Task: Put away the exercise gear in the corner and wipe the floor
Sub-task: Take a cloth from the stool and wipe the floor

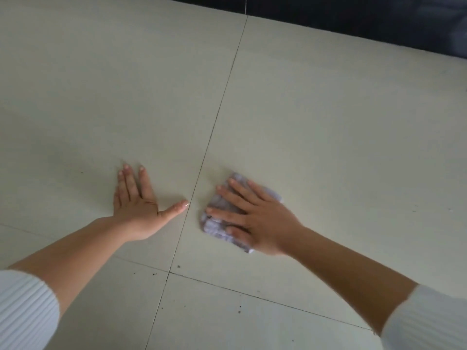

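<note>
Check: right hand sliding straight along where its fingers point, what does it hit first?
Nothing close. The right hand, flat on the cloth, points up-left across bare floor tile; it crosses the grout line only. The left hand sits off that line.

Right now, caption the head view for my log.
Right hand presses a folded cloth on the tiled floor; left hand braces flat.

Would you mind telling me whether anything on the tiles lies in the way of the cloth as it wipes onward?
Nothing visible does. The right hand presses the cloth flat on the floor; bare tiles lie ahead. The left hand rests across the grout line, apart from it.
</note>
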Available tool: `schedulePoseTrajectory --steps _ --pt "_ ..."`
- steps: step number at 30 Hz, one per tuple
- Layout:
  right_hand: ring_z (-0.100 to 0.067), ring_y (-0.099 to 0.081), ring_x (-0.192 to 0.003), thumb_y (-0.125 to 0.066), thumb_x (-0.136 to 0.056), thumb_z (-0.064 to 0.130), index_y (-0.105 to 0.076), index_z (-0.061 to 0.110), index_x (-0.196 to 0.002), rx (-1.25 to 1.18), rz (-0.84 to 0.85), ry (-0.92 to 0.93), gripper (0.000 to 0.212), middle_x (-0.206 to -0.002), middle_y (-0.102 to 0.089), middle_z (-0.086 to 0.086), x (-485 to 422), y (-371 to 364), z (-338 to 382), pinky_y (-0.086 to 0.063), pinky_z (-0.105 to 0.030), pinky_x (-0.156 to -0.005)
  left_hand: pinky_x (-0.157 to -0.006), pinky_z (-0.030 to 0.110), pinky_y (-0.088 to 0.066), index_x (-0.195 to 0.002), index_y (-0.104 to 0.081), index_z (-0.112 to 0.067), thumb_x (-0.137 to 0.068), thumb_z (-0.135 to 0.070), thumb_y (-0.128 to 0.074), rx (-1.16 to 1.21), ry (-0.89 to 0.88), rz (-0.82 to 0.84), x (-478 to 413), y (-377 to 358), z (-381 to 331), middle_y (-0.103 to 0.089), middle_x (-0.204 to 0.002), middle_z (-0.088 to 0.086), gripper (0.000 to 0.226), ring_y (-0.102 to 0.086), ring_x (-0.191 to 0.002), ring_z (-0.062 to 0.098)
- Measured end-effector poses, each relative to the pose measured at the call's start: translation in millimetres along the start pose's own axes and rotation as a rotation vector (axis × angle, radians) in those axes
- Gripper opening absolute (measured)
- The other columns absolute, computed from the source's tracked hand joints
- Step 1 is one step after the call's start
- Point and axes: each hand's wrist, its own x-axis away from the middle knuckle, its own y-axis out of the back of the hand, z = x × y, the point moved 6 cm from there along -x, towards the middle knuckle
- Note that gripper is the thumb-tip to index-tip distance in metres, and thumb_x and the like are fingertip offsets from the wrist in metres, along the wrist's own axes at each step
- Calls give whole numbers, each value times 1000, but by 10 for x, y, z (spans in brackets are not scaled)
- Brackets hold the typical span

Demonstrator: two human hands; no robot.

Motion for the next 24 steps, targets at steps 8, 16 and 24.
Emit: schedulePoseTrajectory --steps 8,16,24 --pt "-35 1 -147 -15 -94 57 -11 35 -151 -79 -175 -902 61 -161 -3 -13 402 360 -1666 -4 -50 -118 -113 39 17 -139 35 -12 -59 -87 -27 45 -64 -16 25 -18 -28 41 -145 15 125 39 -135 24" --pt "-34 19 -144 -14 -99 53 5 35 -152 -196 -179 -1020 59 -159 15 -12 -901 638 -1719 11 -47 -117 -111 39 20 -130 44 -13 -57 -85 -22 58 -85 -1 -12 -34 7 46 -142 16 122 43 -132 24" --pt "-30 24 -144 -10 -100 52 9 41 -149 -90 -61 -591 54 -159 20 -7 -1557 591 -854 14 -44 -117 -112 40 19 -130 43 -11 -67 -84 -29 72 -90 -29 -88 -37 34 45 -142 17 121 41 -133 28"
